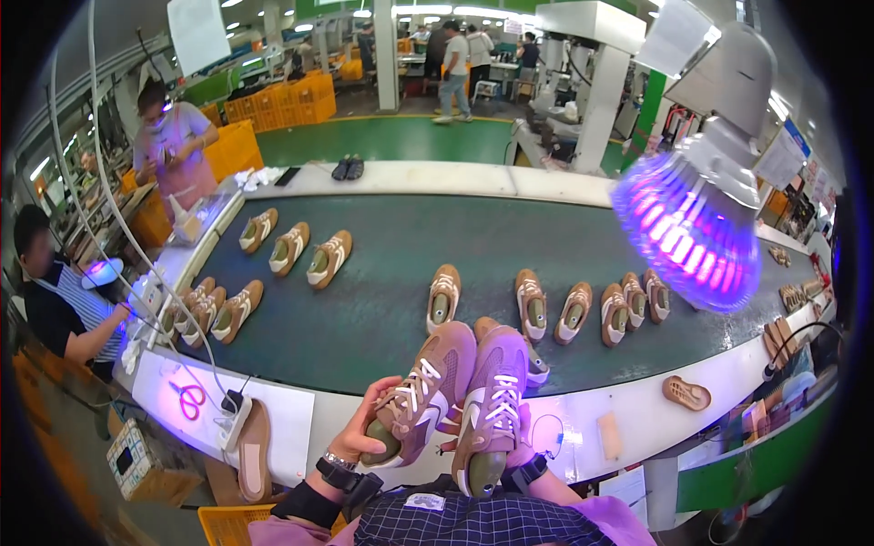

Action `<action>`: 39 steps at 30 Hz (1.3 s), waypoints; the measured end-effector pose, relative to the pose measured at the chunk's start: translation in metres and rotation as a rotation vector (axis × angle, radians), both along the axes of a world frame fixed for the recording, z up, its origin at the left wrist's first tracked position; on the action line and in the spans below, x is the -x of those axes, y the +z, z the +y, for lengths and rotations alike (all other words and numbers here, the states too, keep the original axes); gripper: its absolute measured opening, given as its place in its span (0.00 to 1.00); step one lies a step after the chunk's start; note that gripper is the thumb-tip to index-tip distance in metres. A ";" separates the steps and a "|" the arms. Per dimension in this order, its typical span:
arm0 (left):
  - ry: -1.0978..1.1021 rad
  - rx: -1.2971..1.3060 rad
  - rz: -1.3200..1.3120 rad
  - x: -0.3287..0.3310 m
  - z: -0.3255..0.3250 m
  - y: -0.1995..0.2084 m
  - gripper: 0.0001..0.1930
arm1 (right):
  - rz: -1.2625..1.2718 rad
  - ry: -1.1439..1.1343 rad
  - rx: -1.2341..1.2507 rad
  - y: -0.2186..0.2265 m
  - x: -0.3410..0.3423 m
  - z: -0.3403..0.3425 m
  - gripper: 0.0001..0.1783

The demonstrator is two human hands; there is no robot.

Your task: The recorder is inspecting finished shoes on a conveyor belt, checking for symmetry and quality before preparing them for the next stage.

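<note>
My left hand (357, 429) is closed around the heel end of a brown sneaker (423, 391) with white laces and a green shoe last inside. A matching sneaker (494, 389), tinted purple by the light, is held by my right hand (524, 448), whose fingers are largely hidden behind it. The two sneakers stand side by side, toes pointing away from me, above the near edge of the bench. Partly covered behind them, another sneaker (539, 369) rests on the dark green conveyor belt (382, 337).
Several sneakers (530, 305) sit along the belt. A lamp (692, 218) glowing purple hangs at the right. On the near ledge lie red-handled scissors (188, 400), a power strip (238, 419), a shoe sole (254, 450) and another sole (686, 393). Two co-workers (173, 136) are at the left.
</note>
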State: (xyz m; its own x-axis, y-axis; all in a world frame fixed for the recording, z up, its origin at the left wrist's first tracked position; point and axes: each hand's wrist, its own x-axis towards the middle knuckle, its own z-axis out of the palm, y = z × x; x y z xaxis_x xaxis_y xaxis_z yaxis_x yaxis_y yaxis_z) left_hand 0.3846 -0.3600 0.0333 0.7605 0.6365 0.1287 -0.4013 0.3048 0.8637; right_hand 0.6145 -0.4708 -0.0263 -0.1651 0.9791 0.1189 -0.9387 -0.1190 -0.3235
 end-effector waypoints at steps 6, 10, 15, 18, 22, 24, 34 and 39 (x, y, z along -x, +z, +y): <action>-0.273 0.486 -0.204 -0.012 -0.003 -0.060 0.48 | -0.121 -0.124 -0.058 0.009 -0.010 -0.022 0.51; -0.393 0.435 -0.150 -0.037 -0.002 -0.064 0.48 | -0.184 -0.241 -0.048 0.014 -0.027 -0.032 0.51; -0.430 0.471 -0.116 -0.076 -0.010 -0.068 0.49 | -0.265 -0.377 -0.003 0.015 -0.055 -0.059 0.51; -0.440 0.492 -0.147 -0.101 -0.016 -0.064 0.50 | -0.314 -0.448 0.032 0.010 -0.065 -0.075 0.51; -0.478 0.530 -0.076 -0.110 -0.012 -0.077 0.50 | -0.382 -0.497 0.071 0.007 -0.080 -0.091 0.51; -0.486 0.535 -0.074 -0.118 -0.013 -0.071 0.50 | -0.430 -0.522 0.093 0.006 -0.075 -0.090 0.51; -0.384 0.493 -0.083 -0.120 -0.026 -0.055 0.50 | -0.672 -0.454 0.096 -0.021 -0.095 -0.129 0.50; -0.113 0.307 0.007 -0.113 -0.026 -0.039 0.42 | -0.772 -0.368 0.086 0.027 -0.097 -0.063 0.50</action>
